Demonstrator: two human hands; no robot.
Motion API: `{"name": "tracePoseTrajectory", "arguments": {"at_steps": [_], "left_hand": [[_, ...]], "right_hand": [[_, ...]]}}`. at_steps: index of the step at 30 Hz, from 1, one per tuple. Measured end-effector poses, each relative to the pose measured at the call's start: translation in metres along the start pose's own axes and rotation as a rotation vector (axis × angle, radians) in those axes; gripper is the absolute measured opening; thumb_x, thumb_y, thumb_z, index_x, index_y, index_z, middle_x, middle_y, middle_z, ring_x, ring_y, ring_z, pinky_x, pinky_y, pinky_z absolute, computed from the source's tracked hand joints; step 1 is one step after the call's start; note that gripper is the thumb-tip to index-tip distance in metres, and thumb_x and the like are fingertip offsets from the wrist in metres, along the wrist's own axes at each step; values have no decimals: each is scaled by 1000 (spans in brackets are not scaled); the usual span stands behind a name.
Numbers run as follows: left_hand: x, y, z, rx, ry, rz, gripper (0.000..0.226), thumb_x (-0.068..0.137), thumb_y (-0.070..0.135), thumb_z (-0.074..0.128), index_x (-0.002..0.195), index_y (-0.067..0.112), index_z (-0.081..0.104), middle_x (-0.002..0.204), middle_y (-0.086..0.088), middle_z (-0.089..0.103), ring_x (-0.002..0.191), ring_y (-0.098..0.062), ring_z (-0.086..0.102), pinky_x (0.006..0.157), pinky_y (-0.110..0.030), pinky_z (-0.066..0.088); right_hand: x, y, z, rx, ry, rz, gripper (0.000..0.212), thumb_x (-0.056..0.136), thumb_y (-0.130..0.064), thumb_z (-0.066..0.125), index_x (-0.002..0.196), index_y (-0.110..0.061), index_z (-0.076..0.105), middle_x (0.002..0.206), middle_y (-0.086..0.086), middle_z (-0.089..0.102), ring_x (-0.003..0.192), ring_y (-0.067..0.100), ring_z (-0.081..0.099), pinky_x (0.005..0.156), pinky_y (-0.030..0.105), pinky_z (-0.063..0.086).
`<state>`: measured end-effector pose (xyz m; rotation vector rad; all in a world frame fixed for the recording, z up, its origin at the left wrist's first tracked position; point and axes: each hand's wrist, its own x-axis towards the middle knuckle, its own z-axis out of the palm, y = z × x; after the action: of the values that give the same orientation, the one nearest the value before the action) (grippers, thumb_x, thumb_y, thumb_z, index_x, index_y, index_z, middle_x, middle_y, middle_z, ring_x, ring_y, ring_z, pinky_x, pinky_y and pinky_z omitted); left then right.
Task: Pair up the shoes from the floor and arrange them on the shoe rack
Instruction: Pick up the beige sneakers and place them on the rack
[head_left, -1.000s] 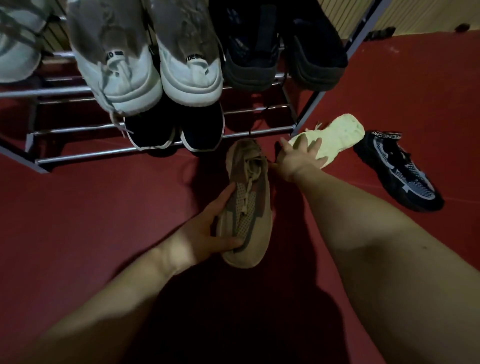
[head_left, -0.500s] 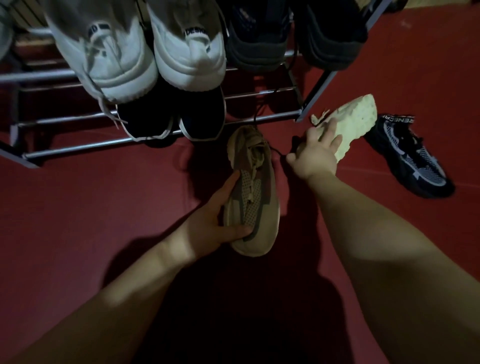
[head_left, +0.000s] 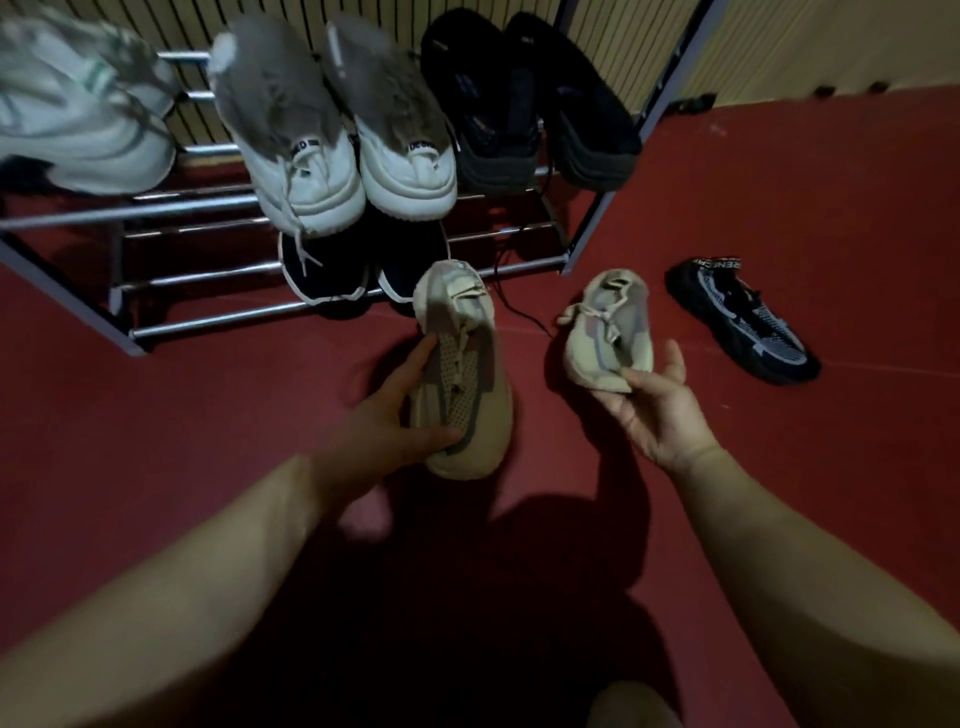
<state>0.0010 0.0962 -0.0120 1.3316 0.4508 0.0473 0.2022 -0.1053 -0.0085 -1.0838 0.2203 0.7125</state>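
My left hand (head_left: 384, 415) grips a beige knit sneaker (head_left: 462, 364) by its side, toe toward me, just above the red floor. My right hand (head_left: 654, 410) holds the matching beige sneaker (head_left: 608, 332) from below at its toe end, upper facing up, heel pointing at the rack. The metal shoe rack (head_left: 171, 210) stands ahead on the left. A single black-and-grey knit sneaker (head_left: 743, 322) lies on the floor to the right of my right hand.
The rack's upper bar carries a pale green-trimmed shoe (head_left: 78, 135), a white pair (head_left: 358, 156) and a black pair (head_left: 530, 104). A dark pair with white soles (head_left: 358, 270) sits on the lower bar. A black lace trails on the floor. Slatted wall behind.
My right hand has lifted the second beige sneaker, which lay sole-up near the rack's leg, and turned it upper side up. The view has tilted upward, showing more of the rack.
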Motion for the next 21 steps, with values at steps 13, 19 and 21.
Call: {"name": "tracePoseTrajectory", "arguments": {"at_steps": [13, 19, 21], "left_hand": [[-42, -6, -22, 35, -19, 6, 108, 55, 35, 89, 144, 43, 28, 149, 1, 38, 134, -20, 42, 110, -52, 32], [-38, 15, -5, 300, 25, -19, 106, 68, 33, 82, 146, 46, 11, 148, 13, 36, 133, -6, 38, 112, -38, 32], [-34, 19, 5, 416, 78, -39, 107, 67, 42, 81, 143, 53, 6, 149, 22, 28, 134, 0, 32, 113, -33, 30]], "right_hand": [[-46, 61, 34, -1192, -132, 215, 62, 94, -35, 54, 146, -15, 28, 133, 0, 49, 117, 15, 49, 93, 21, 38], [-61, 36, 79, -758, -388, 336, 29, 93, -45, 47, 120, -34, 43, 86, -2, 61, 65, 8, 61, 52, 24, 49], [-60, 31, 76, -728, -395, 343, 33, 97, -26, 49, 126, -39, 40, 92, -3, 66, 72, 12, 66, 61, 29, 53]]}}
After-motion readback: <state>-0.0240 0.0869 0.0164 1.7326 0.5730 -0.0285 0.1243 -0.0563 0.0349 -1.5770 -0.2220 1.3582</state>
